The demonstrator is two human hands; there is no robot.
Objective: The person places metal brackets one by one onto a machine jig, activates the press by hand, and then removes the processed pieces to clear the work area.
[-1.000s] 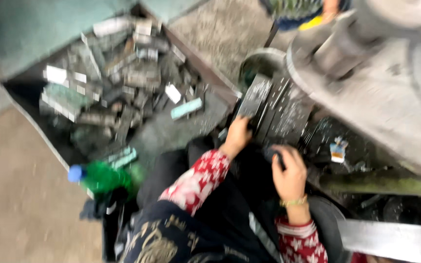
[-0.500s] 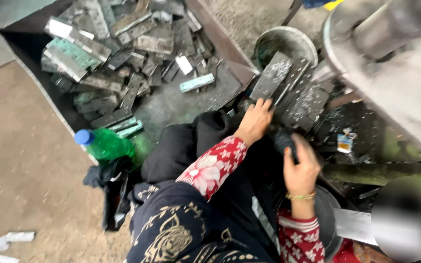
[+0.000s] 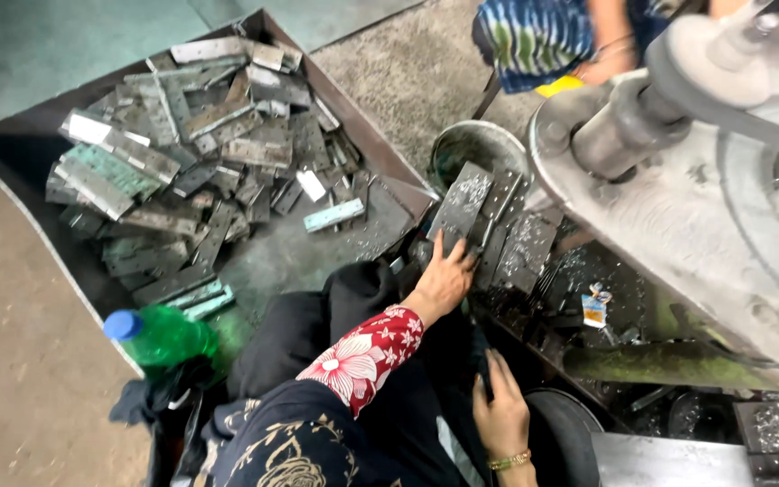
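From the head camera: a concrete workshop floor (image 3: 11, 361), with an open metal bin (image 3: 20, 153) heaped with flat steel plates (image 3: 182, 135). The left hand (image 3: 444, 280) lies flat, fingers spread, on the stack of perforated plates (image 3: 484, 216) leaning beside the grey press machine (image 3: 705, 180). The right hand (image 3: 500, 415) hangs loosely open, fingers narrow, above the lap. A green bottle (image 3: 164, 335) stands near the bin.

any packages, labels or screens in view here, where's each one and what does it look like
Green plastic bottle with a blue cap: lying at the tray's near corner, left of the person's knee; no label visible.
Small sachet: on the dark machine bed right of the left hand; rectangular, blue, white and orange.
No signs or screens.
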